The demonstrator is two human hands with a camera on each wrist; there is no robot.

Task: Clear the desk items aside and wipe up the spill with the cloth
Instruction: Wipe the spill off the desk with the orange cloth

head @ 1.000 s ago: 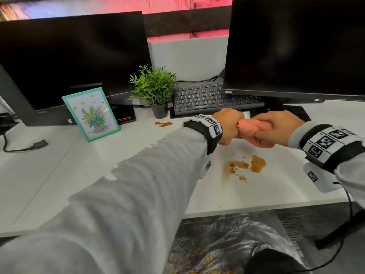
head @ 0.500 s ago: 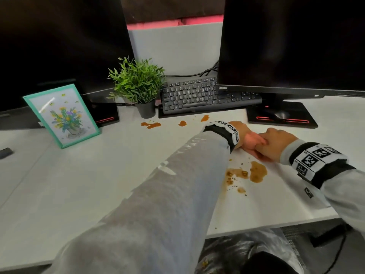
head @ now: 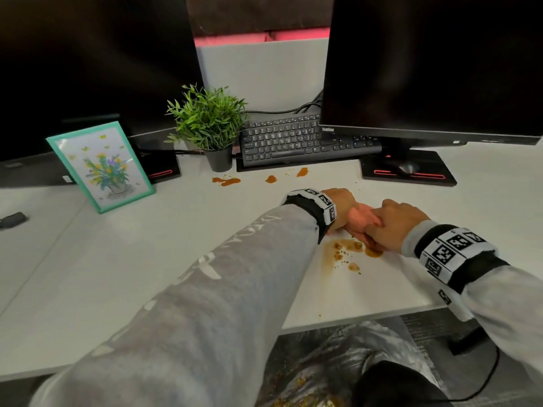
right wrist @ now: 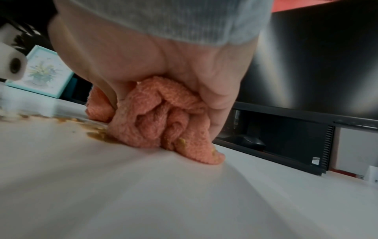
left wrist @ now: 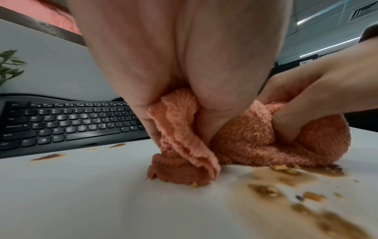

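Both hands' grip bunched on cloth (head: pixel 363 220) | on spill (head: pixel 342 251) nr desk (head: pixel 117 274) front edge | bare desk left

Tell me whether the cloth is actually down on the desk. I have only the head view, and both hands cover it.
Observer: Yes. In the left wrist view the cloth is bunched up and its underside rests on the desk, at the edge of the brown spill.
Operator: Report each hand's grip.
Observer: The left hand grips a hanging fold, and the right hand has wadded folds gathered under its palm.
Operator: Check the cloth for pickup.
Observer: The right wrist view shows yellowish crumbs stuck to its lower edge.
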